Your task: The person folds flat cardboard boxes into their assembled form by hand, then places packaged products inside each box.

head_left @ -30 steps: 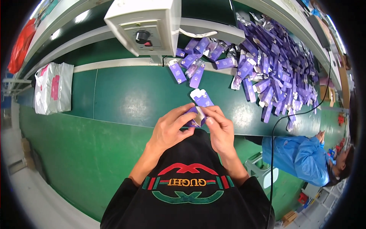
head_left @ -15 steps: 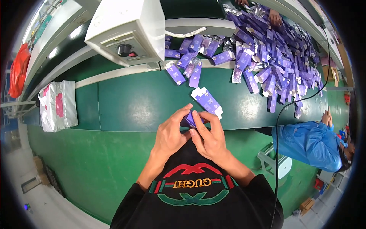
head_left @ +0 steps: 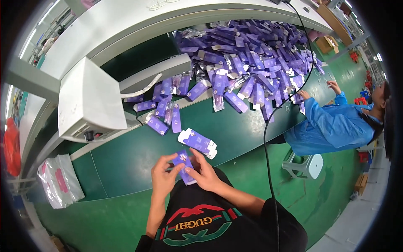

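A small purple carton (head_left: 183, 164) is held in front of my body at the table's near edge. My left hand (head_left: 163, 173) closes on its left side, the thumb across its face. On the other side my right hand (head_left: 204, 173) grips it with thumb and fingers. Just beyond my hands, flattened or open purple cartons (head_left: 198, 143) with white flaps lie on the green table (head_left: 130, 168). Several purple boxes (head_left: 157, 125) and a clear-wrapped item (head_left: 168, 115) rest farther off to the left.
A large heap of purple boxes (head_left: 252, 63) and shiny pouches covers the far right. A white machine with a knob (head_left: 88, 101) stands left, near a white plastic bag (head_left: 61, 180). A black cable (head_left: 268, 159) hangs across the view. A person in blue (head_left: 331, 122) works at right by a stool (head_left: 306, 166).
The view has turned rightward, so the table appears shifted left and tilted. The carton in my hands now shows more of its face. The co-worker's hands have moved apart.
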Motion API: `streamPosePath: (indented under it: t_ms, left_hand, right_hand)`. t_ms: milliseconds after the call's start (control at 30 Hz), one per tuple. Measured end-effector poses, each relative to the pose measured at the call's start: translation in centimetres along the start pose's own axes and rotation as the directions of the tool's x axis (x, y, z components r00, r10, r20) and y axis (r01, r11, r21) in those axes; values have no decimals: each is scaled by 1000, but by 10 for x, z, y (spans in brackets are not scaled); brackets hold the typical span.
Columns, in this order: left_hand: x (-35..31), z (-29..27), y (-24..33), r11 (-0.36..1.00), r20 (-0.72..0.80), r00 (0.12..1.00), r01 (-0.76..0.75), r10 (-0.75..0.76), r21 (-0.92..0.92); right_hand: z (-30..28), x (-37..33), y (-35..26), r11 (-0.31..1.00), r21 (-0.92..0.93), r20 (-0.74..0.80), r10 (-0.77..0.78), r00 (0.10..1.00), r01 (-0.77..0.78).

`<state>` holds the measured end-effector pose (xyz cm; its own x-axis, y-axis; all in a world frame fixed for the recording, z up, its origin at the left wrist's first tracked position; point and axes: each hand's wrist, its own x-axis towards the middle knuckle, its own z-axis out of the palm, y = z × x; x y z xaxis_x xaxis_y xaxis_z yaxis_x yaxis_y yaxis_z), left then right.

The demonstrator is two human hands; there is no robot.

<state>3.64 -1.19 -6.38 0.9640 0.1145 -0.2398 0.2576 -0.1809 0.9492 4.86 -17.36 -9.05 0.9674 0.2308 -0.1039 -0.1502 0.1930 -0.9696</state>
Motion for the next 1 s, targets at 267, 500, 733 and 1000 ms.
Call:
streamPosePath:
  t_ms: [267, 500, 733, 1000]
  left_hand:
    - [7, 31, -45, 966, 43, 997, 53, -66, 255]
    - [13, 46, -58, 923, 84, 990, 71, -110, 377]
    - [72, 111, -65, 891, 168, 893, 439, -418, -117]
    - [234, 223, -53, 678, 355, 776, 630, -522, -379]
  right_hand:
    - [-141, 89, 73, 757, -61, -91, 644, 759, -650]
    - [-190, 262, -49, 952, 293, -237, 158, 959, -85]
    - [-243, 169, 78, 997, 64, -876, 74, 476, -37]
    - [-417, 178, 71, 967, 129, -906, 206, 370, -221]
